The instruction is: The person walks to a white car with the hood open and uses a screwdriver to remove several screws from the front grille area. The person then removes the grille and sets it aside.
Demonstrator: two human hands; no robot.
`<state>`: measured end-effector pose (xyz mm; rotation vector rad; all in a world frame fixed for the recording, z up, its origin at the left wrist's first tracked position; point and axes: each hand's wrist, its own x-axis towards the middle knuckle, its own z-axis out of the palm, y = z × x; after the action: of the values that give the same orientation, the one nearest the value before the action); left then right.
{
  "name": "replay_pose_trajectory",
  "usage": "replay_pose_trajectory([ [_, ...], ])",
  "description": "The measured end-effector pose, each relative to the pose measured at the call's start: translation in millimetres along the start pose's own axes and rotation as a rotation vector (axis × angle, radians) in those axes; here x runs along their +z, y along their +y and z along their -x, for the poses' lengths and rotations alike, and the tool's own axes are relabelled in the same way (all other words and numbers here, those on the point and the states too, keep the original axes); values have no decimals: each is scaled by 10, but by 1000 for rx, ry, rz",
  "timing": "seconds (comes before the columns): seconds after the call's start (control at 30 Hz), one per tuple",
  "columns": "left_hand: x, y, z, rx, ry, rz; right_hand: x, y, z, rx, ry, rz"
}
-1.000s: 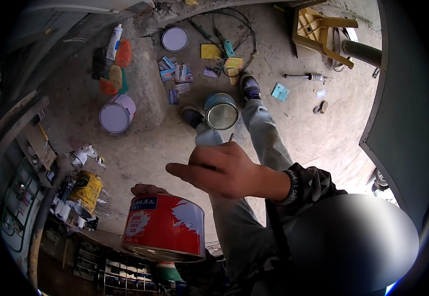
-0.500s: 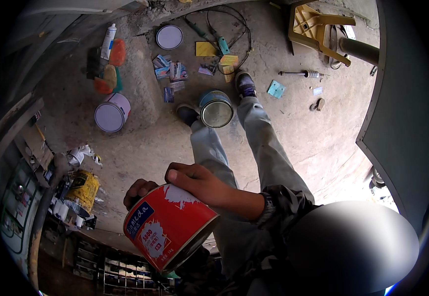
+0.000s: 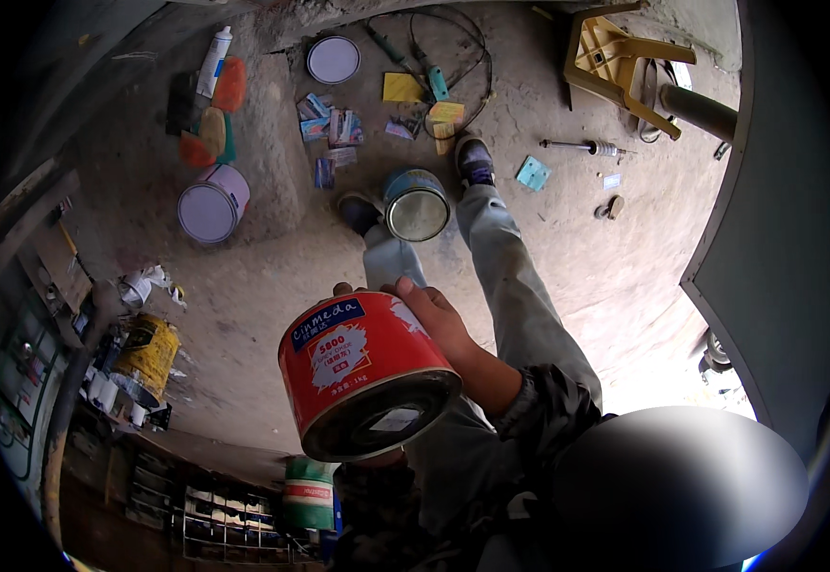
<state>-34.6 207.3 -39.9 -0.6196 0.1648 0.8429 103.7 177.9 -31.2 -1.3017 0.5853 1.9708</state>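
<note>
Concrete floor (image 3: 267,286) spreads below, yellow stool (image 3: 598,52) off right; I've got the red can (image 3: 367,367) tilted above the floor, base showing, right hand (image 3: 443,329) grasping its side, left hand (image 3: 383,459) mostly hidden beneath, its grip I can't tell.

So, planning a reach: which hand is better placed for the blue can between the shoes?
Probably the right hand: holding the red can at its upper right, it's nearer the blue can; the left hand is mostly hidden.

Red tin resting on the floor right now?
No, the red tin is held up above the concrete floor, tilted, with the right hand against its side.
</note>
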Motion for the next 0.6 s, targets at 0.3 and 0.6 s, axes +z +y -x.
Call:
replay_pose_trajectory([
  [0.3, -331, 28, 140, 196, 24, -161, 7, 105, 177, -162, -15, 135],
  [0.6, -545, -27, 154, 335, 82, -302, -3, 98, 217, -185, -265, 143],
])
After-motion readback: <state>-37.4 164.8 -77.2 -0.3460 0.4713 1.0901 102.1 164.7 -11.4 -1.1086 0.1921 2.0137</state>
